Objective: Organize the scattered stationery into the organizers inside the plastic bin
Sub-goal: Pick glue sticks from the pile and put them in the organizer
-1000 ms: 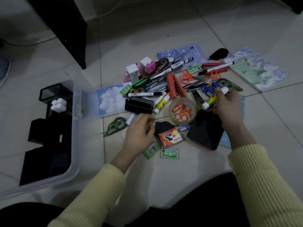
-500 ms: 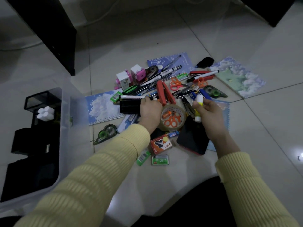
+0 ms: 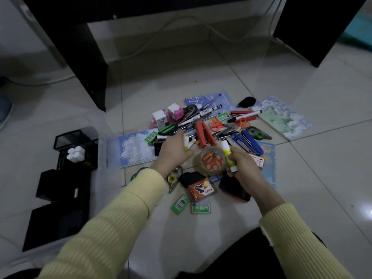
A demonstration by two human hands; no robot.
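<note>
A heap of stationery lies on the tiled floor: pens, a red stapler (image 3: 204, 132), orange scissors (image 3: 215, 123), a tape roll (image 3: 211, 162) and staple boxes. My right hand (image 3: 244, 170) grips a yellow-and-white glue stick (image 3: 228, 156) upright beside the tape roll. Over the left side of the heap, my left hand (image 3: 174, 153) holds two more glue sticks (image 3: 188, 140). The clear plastic bin (image 3: 100, 156) stands at the left with black organizers (image 3: 66, 178) inside.
Cloud-pattern notebooks (image 3: 134, 150) lie under and around the heap. A black desk leg (image 3: 86, 63) rises behind the bin, another dark panel (image 3: 314, 31) at the far right. White erasers (image 3: 75, 154) sit in one organizer. Cables run along the wall.
My left hand reached from the near edge into the heap and picked up glue sticks. My right hand lifted its glue stick toward the tape roll. The camera tilted up.
</note>
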